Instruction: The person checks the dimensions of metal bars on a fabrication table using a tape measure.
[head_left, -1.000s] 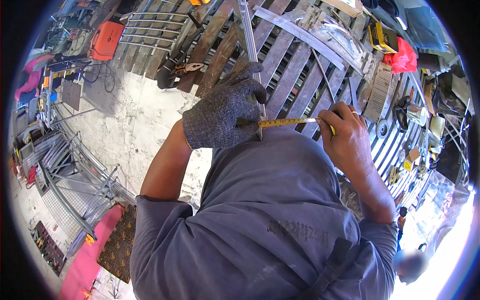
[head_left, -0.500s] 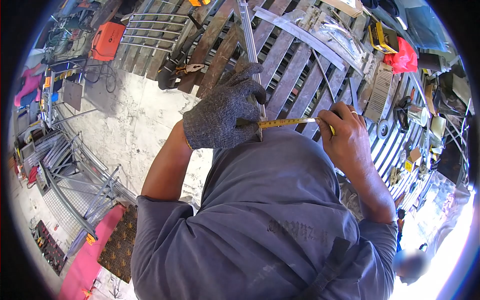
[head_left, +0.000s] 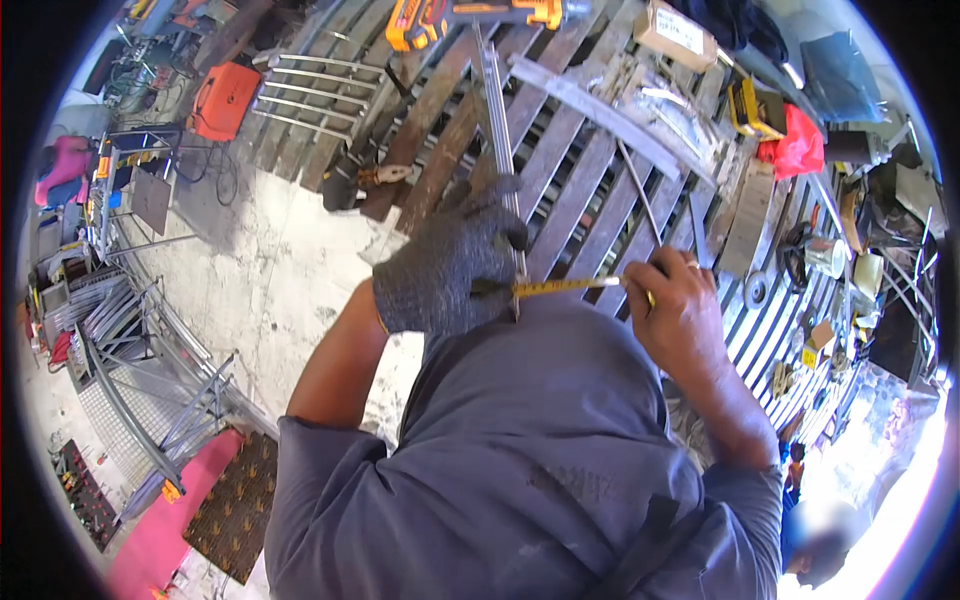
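My left hand (head_left: 445, 265), in a dark grey knit glove, is closed around a long metal bar (head_left: 497, 110) and the near end of a yellow tape measure (head_left: 565, 286). The bar runs away from my belly over the slatted surface. The tape crosses to the right in front of my shirt. My bare right hand (head_left: 675, 310), with a ring on one finger, pinches the tape's other end between thumb and fingers. What lies inside my left palm is hidden.
A slatted wooden platform (head_left: 580, 150) holds a flat metal strip (head_left: 600, 112), an orange power tool (head_left: 415, 22), a cardboard box (head_left: 675, 35) and a red bag (head_left: 797, 143). An orange case (head_left: 223, 102) is at left. Metal frames (head_left: 150, 400) stand lower left. A person (head_left: 822, 555) is at lower right.
The view has tilted so that the hands, bar and platform sit lower in the picture, and more of the orange tool shows at the top. Both hands keep their hold.
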